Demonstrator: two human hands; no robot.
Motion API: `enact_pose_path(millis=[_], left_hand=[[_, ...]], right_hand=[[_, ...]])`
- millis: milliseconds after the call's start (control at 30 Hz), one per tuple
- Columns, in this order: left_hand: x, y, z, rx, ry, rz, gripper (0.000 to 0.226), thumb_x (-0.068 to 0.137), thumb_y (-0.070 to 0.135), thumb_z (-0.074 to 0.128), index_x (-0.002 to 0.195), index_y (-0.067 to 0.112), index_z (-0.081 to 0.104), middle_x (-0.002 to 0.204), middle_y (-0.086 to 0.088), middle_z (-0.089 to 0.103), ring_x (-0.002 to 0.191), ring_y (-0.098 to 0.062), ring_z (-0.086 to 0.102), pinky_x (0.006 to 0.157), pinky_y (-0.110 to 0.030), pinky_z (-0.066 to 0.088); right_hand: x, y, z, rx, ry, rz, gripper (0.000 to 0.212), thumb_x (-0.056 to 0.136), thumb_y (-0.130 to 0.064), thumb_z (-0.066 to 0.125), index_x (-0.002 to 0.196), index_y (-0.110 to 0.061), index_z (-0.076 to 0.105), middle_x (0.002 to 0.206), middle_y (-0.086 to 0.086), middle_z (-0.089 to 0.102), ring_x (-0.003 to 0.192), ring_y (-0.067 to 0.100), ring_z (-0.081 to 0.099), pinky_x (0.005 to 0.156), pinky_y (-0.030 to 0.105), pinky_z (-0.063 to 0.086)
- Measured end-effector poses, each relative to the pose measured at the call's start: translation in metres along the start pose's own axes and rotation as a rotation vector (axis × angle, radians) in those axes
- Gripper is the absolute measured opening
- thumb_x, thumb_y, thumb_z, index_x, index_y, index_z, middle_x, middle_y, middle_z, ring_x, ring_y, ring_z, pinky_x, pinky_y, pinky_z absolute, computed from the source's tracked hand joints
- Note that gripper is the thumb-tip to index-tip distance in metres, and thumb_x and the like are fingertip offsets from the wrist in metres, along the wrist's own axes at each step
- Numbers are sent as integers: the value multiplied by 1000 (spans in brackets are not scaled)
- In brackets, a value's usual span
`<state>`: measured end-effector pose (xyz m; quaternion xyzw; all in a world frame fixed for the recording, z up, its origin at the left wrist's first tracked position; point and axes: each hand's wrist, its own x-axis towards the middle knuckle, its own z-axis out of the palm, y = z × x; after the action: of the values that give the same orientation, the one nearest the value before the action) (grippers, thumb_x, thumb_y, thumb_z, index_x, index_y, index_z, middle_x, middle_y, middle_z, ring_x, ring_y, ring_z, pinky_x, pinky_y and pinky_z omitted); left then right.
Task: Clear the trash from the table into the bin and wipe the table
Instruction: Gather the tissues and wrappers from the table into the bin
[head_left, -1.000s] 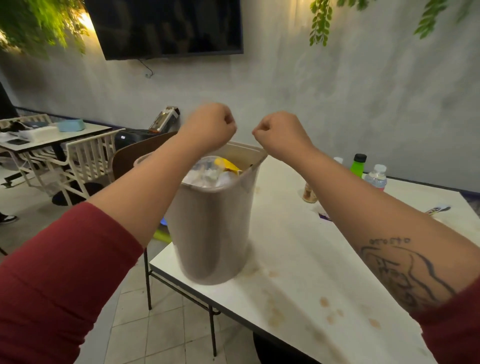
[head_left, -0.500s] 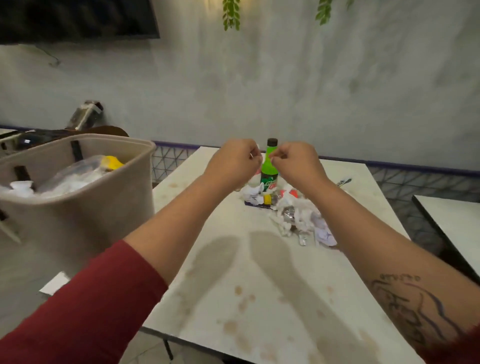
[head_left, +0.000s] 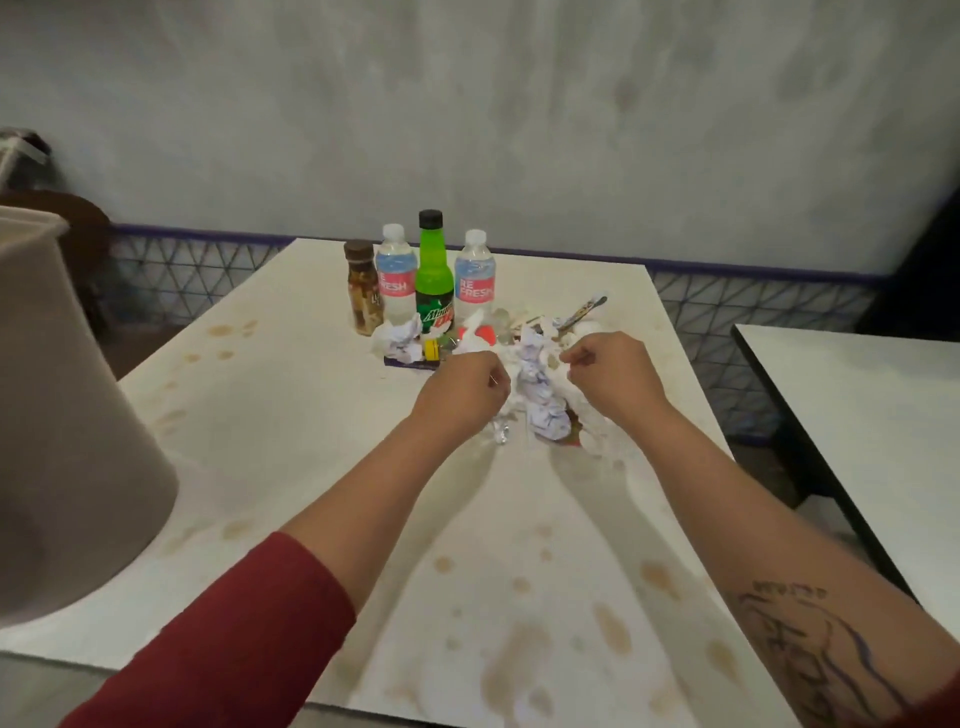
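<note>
By my reading, clearing has barely begun at this table. The pile of crumpled paper (head_left: 540, 410) lies heaped between my 2 hands and just beyond them, mixed with foil scraps and a red bit I can't make out. My left hand (head_left: 462, 389) and right hand (head_left: 608, 374) both hover at the pile's flanks with fingers curled in. The curled fingers hide whether either has paper pinched, so I can't tell. Beyond the left hand stand 4 bottles in a tight row: a brown bottle (head_left: 363, 286), 2 water bottles (head_left: 395, 275) and a green soda bottle (head_left: 434, 280), all upright and capped. A spoon-like thing (head_left: 587, 309) lies beyond the right hand. All of that has yet to go, and wiping is not started: brown stains (head_left: 613, 629) spot the table (head_left: 311, 415) on the near side of both hands, under my forearms. The bin (head_left: 67, 415) sits well to the left of the left hand, on the table's near-left corner, so each load means a long sweep leftward over bare tabletop with nothing in the way. The right edge runs close outside my right forearm, with a dark gap before a second table (head_left: 857, 415). Loose scraps pushed rightward could drop there, so I'd gather inward.
</note>
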<state>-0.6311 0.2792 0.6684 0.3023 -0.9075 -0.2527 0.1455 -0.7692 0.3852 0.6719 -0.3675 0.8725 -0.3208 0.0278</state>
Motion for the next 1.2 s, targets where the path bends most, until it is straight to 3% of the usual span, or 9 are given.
enact_pose_path(millis=[133, 233, 400, 600, 767, 1000, 1200], left_hand=[[4, 3, 28, -19, -39, 4, 19, 90, 16, 56, 107, 12, 63, 106, -3, 65, 97, -20, 60, 82, -32, 49], [7, 6, 46, 16, -73, 29, 26, 88, 18, 60, 113, 14, 60, 115, -5, 60, 104, -22, 57, 83, -30, 45], [13, 10, 71, 124, -96, 116, 35, 84, 19, 62, 118, 17, 59, 123, -6, 53, 113, -24, 52, 87, -32, 46], [22, 16, 89, 279, -86, 209, 43, 83, 30, 64, 122, 17, 53, 118, -5, 55, 108, -26, 52, 80, -34, 43], [24, 17, 96, 371, -91, 216, 46, 84, 37, 63, 123, 16, 51, 113, -7, 53, 106, -27, 52, 71, -32, 37], [21, 17, 82, 116, -10, 132, 37, 80, 30, 61, 111, 11, 57, 102, -10, 53, 96, -27, 53, 69, -30, 40], [17, 16, 73, -45, 59, -11, 24, 82, 27, 58, 92, 7, 48, 88, -6, 47, 79, -22, 45, 58, -29, 28]], right_hand=[[-5, 29, 4, -33, -21, 73, 33, 81, -2, 57, 107, -19, 68, 117, 1, 63, 105, 19, 59, 79, 27, 46], [-8, 41, 5, -105, -62, 143, 34, 79, -15, 68, 113, -20, 61, 120, 2, 55, 109, 22, 54, 73, 28, 43], [-22, 50, 11, -187, -186, 173, 56, 68, -27, 80, 109, -14, 44, 111, 6, 46, 105, 26, 46, 70, 32, 39], [-25, 59, 23, -74, -226, 115, 51, 79, -22, 70, 119, -12, 41, 113, 10, 54, 93, 27, 55, 66, 31, 39], [-23, 63, 21, -30, -224, 100, 46, 84, -15, 62, 127, -11, 47, 115, 12, 59, 101, 27, 57, 73, 32, 44], [-16, 67, 11, 35, -103, 125, 31, 81, -14, 57, 111, -17, 65, 102, 7, 61, 84, 22, 56, 63, 26, 39], [-14, 63, 6, 174, 32, 147, 27, 87, -15, 50, 110, -17, 64, 103, 1, 48, 91, 19, 49, 73, 28, 36]])
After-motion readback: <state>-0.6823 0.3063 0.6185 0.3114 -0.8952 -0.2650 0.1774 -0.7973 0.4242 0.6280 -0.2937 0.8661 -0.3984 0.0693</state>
